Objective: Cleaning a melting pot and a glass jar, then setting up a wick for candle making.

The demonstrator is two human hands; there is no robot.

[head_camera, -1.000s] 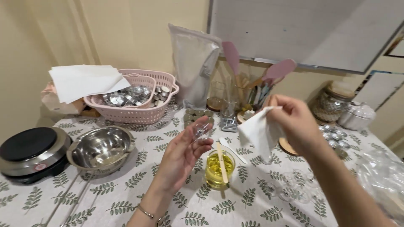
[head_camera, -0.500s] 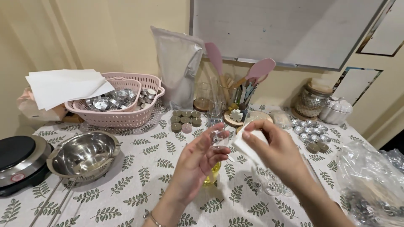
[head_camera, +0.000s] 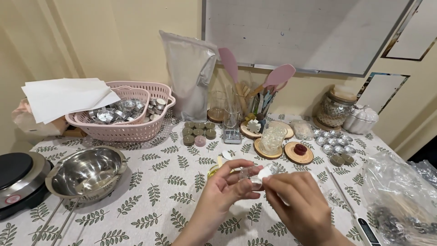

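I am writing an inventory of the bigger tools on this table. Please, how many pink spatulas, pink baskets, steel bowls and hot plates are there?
Pink spatulas: 2
Pink baskets: 2
Steel bowls: 1
Hot plates: 1
Total: 6

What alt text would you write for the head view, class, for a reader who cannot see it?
Two hands meet over a leaf-print tablecloth: the left hand holds a small clear cup while the right hand presses a white tissue to it. A steel bowl and pink basket sit left.
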